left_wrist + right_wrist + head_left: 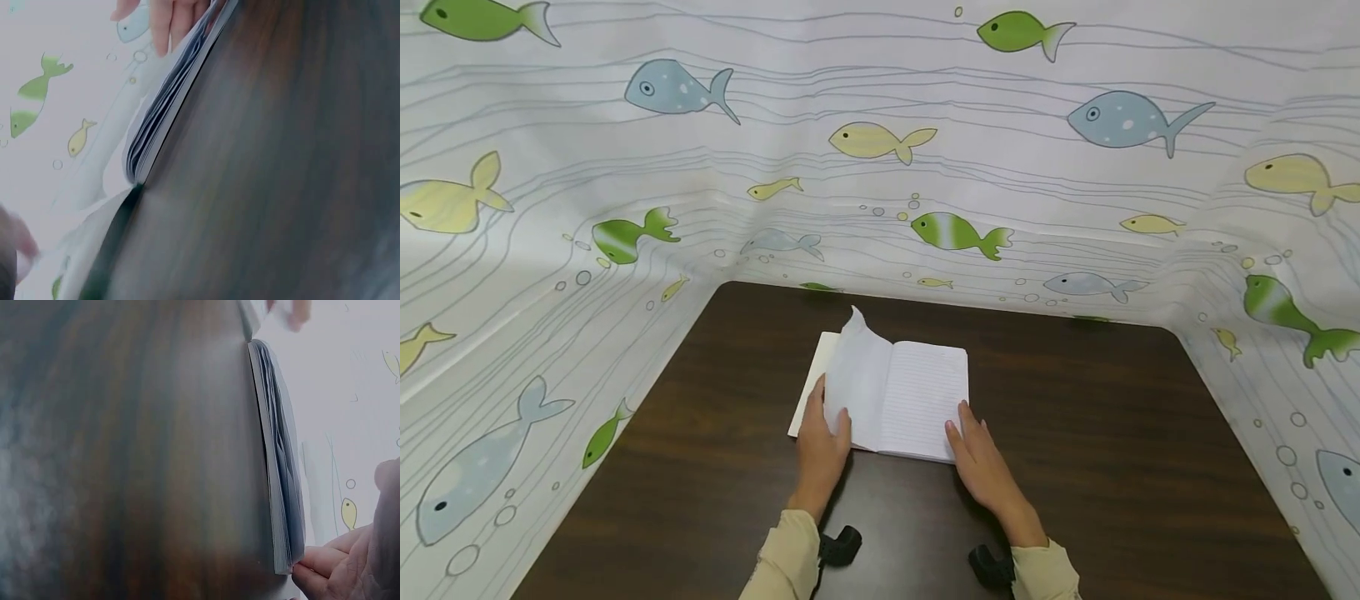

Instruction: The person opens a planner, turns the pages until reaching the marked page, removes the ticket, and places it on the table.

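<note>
An open notebook point(925, 400) with lined pages lies on the dark wooden table. A loose white leaf point(859, 379) stands partly raised on its left side, its top corner curling up, with a cream page or cover point(808, 400) showing beneath. My left hand point(822, 450) holds this leaf near its lower left edge, thumb in front and fingers along the outer side. At the notebook's lower right, my right hand point(983, 467) touches the edge with fairly straight fingers. In the right wrist view, the fingertips point(306, 565) meet the corner of the page block, and the thumb is raised above it.
The brown table point(1075, 417) extends around the notebook. White sheeting point(880, 192) printed with fish encloses the table at the back and both sides. Black wrist devices point(841, 546) sit at the cuffs of the cream sleeves point(786, 554).
</note>
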A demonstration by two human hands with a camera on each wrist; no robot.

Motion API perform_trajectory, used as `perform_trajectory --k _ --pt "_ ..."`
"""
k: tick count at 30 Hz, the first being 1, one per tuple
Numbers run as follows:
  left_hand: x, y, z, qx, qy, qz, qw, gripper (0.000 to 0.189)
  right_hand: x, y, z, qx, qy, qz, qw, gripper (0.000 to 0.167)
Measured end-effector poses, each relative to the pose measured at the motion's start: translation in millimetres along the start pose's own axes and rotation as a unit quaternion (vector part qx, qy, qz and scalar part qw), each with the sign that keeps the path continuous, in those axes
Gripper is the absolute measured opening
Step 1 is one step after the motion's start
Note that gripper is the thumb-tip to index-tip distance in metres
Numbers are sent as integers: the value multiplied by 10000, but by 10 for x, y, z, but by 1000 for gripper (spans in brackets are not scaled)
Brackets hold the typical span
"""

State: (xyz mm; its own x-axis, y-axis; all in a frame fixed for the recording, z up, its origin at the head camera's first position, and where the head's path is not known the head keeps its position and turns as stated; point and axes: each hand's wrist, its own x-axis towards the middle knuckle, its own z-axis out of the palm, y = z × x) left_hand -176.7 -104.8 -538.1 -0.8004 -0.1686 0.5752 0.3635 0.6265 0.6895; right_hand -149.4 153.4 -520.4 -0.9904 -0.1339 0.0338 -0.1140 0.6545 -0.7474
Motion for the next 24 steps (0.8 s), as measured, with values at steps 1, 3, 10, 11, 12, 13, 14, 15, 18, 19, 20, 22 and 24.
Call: perform_trajectory --k 1,3,10,11,12,13,14,15,18,19,20,22,24 --pt "15 -15 -10 277 143 -74 9995 68 2 0 4 -33 11 -13 10000 71" --pt "40 -42 -34 775 329 -75 9964 78 4 2 12 -91 51 -45 9999 72" --pt "-41 -39 51 570 -1265 1158 9835 48 -31 15 36 -513 105 -200 9984 72" --pt "-76 -8 72 543 -1823 1239 9739 48 -38 18 36 -582 116 -231 9980 70" --pt "-109 31 90 627 -2348 1260 9618 51 -41 23 38 -664 158 -302 9972 67" --pt "-136 70 104 749 -2795 1268 9488 56 -45 26 38 -746 199 -350 9964 64" --pt "-156 104 112 889 -3166 1270 9358 60 -47 29 37 -849 277 -447 9950 60" --pt "-171 131 117 1056 -3416 1285 9250 64 -44 31 36 -943 367 -534 9934 56" --pt "-177 180 118 1348 -3673 1239 9119 71 -30 24 35 -1186 559 -707 9888 51" --pt "-171 179 118 1348 -3661 1250 9122 72 -24 23 35 -1251 594 -725 9877 52" --pt "-164 173 119 1329 -3641 1279 9129 72 -19 22 38 -1307 617 -747 9867 53" --pt "-155 170 118 1298 -3609 1311 9142 71 -14 20 48 -1372 580 -704 9863 60" --pt "-149 162 118 1265 -3586 1343 9151 71 -11 26 59 -1421 554 -656 9861 66"
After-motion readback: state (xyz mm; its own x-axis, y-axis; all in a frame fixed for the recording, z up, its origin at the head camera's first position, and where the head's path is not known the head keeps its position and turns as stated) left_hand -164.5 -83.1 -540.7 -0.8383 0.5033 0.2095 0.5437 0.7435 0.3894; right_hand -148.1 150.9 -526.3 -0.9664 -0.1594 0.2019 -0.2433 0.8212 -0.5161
